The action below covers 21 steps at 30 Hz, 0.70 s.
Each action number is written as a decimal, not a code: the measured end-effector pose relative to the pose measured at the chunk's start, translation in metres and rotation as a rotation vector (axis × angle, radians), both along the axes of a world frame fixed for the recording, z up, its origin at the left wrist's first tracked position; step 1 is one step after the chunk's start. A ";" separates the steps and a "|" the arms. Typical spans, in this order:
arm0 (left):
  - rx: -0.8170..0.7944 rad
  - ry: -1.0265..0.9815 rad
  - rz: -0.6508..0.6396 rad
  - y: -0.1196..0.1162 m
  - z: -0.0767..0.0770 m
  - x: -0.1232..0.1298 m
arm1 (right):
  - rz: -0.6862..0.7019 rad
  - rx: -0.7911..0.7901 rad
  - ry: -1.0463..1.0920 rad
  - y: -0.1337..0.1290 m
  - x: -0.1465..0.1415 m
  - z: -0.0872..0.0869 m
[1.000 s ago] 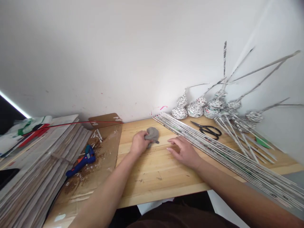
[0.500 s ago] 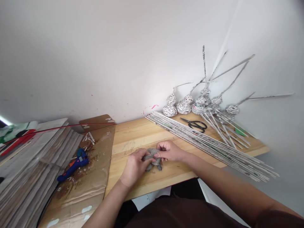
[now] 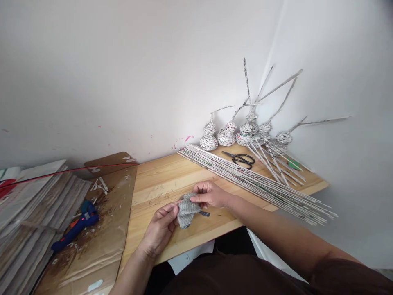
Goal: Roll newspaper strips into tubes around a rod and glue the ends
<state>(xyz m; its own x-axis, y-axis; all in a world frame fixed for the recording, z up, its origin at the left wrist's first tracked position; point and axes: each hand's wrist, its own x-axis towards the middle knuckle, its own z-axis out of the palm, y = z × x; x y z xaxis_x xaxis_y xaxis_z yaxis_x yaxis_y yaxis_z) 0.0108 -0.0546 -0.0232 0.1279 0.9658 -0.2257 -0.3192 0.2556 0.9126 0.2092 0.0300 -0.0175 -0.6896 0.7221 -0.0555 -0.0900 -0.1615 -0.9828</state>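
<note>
A small grey knitted-looking cloth piece (image 3: 187, 209) with dark checked edging is held just over the wooden table (image 3: 159, 172). My left hand (image 3: 161, 225) pinches its left edge between thumb and fingers. On its upper right side, my right hand (image 3: 210, 194) grips it with thumb and fingers closed. A dark checked strip (image 3: 204, 214) sticks out from the cloth below my right hand. What the cloth piece is exactly, I cannot make out.
Rolled-paper sticks (image 3: 245, 180) lie across the table's right side, with black scissors (image 3: 241, 159) behind them. Several woven paper gourds (image 3: 208, 137) stand along the wall. At left, a blue glue gun (image 3: 76, 229) rests on cardboard (image 3: 104, 237) beside stacked newspapers (image 3: 33, 225).
The cloth piece, bunched under my fingers before, is now spread wider and shows more of its surface. My left hand has shifted left and down. The view has turned slightly right.
</note>
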 end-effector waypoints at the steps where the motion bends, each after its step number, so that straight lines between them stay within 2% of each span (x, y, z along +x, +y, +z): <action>1: -0.033 -0.013 0.013 0.000 0.001 -0.001 | -0.019 0.018 0.000 -0.001 0.000 0.000; 4: -0.058 0.066 -0.014 0.002 0.007 -0.001 | -0.081 0.133 -0.037 -0.002 -0.002 -0.003; 7: 0.036 0.299 -0.096 0.007 0.012 0.004 | -0.091 0.233 -0.074 -0.003 -0.003 -0.006; 9: 0.108 0.456 -0.082 0.010 0.012 0.008 | -0.048 0.197 -0.072 -0.003 -0.002 -0.007; 12: 0.150 0.581 0.002 0.012 0.008 0.009 | 0.008 0.084 -0.038 -0.002 0.000 -0.006; 18: 0.182 0.667 0.080 0.013 0.001 0.002 | -0.001 -0.020 0.046 0.002 0.000 -0.007; 21: 0.186 0.612 0.045 0.015 0.003 0.000 | -0.005 -0.041 0.052 0.001 0.000 -0.008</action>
<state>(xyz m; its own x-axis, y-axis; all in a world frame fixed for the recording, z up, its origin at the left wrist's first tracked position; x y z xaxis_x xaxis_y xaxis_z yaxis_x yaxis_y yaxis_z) 0.0109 -0.0399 -0.0204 -0.0124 0.9972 -0.0737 0.2672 0.0744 0.9608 0.2094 0.0315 -0.0251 -0.6889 0.7231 -0.0497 -0.1415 -0.2014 -0.9692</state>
